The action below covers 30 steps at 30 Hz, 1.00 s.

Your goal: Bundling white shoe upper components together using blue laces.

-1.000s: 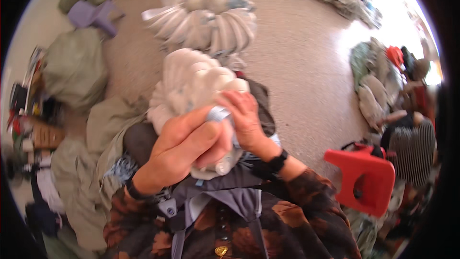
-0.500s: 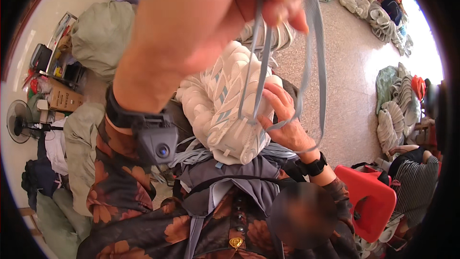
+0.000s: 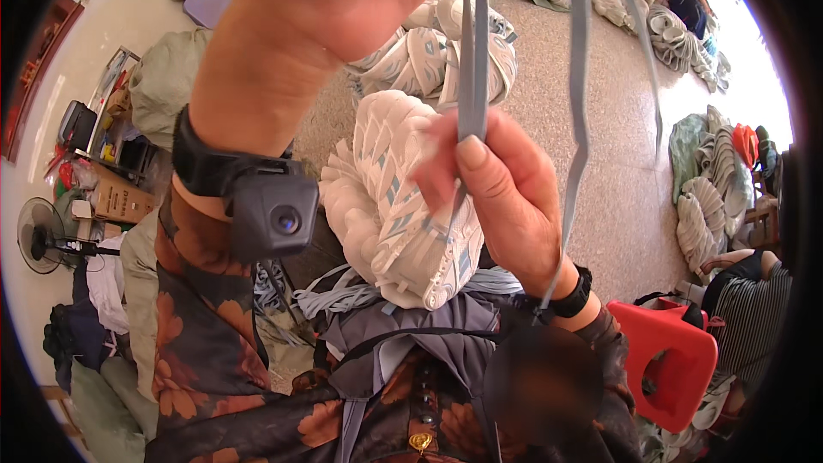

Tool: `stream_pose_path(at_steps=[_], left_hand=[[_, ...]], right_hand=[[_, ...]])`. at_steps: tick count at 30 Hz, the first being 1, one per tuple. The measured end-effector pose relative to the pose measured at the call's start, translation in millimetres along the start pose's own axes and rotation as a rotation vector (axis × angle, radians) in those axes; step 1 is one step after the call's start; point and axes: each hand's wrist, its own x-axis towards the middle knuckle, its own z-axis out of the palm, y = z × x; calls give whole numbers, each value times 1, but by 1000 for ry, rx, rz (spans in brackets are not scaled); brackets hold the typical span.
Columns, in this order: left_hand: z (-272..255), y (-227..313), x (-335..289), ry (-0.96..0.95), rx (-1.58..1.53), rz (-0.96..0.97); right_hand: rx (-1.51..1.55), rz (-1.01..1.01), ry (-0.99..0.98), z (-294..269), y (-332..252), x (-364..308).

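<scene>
A nested stack of white shoe uppers with grey-blue trim [image 3: 386, 197] rests at my lap. Flat grey-blue shoelaces [image 3: 474, 60] stretch upward from the nearest upper. Around them, just above the stack, my right hand [image 3: 510, 197] is closed in a pinch between thumb and fingers. My left hand [image 3: 377, 0] is raised high at the top edge, closed on the upper part of the laces; some of its fingertips are cut off by the frame. Another loose strand [image 3: 577, 77] hangs beside my right hand and reaches its wrist. Bundled spare laces [image 3: 339, 298] lie by the stack's near end.
More bundled uppers [image 3: 429, 56] lie on the speckled floor ahead. A red plastic stool [image 3: 677, 360] stands at the right, near a person in striped clothing [image 3: 754, 313]. At the left are a fan [image 3: 43, 236], a cardboard box [image 3: 120, 195] and a large pale green sack [image 3: 167, 77].
My right hand has come up off the uppers and now pinches the laces. My left hand has risen toward the top edge, drawing the laces straighter.
</scene>
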Motion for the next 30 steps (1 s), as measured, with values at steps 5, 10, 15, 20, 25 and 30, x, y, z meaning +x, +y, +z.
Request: stream_pose_path(at_steps=[5, 10, 15, 20, 25, 30], left_hand=[[-70, -55, -12, 132, -217, -198], [-120, -133, -34, 375, -204, -332], [-153, -151, -47, 560, -130, -355], [-173, -150, -42, 626, -86, -257], [-195, -127, -35, 713, 71, -123], [-201, -125, -36, 714, 83, -83]], right_hand=[[-366, 328, -526, 7, 31, -45], [-234, 544, -809, 7, 95, -98], [-130, 460, -718, 11, 119, -108], [-137, 606, -751, 6, 122, -106], [-162, 624, -829, 5, 130, -107], [-170, 704, -832, 3, 125, -102]])
